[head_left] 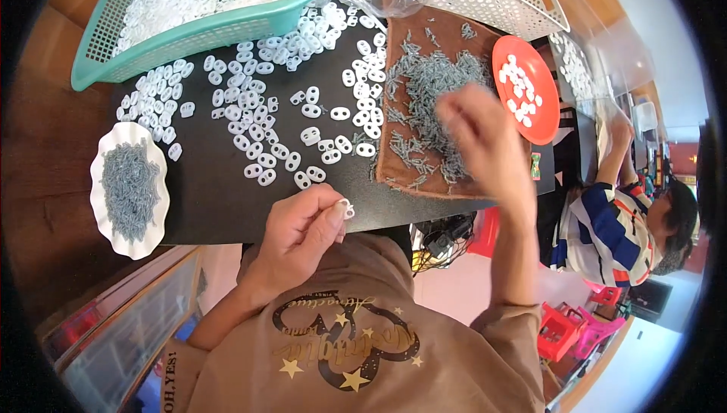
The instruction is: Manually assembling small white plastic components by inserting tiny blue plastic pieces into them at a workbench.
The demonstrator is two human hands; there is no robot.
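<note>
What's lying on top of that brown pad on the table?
The brown pad carries a loose heap of small grey metal pins. The blurred right hand hovers over its lower right part and covers whatever lies beneath it.

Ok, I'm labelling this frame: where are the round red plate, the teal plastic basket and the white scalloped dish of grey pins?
Round red plate (547, 121): head view, bare lower rim.
Teal plastic basket (212, 32): head view, front wall.
White scalloped dish (130, 245): head view, bare lower rim.
</note>
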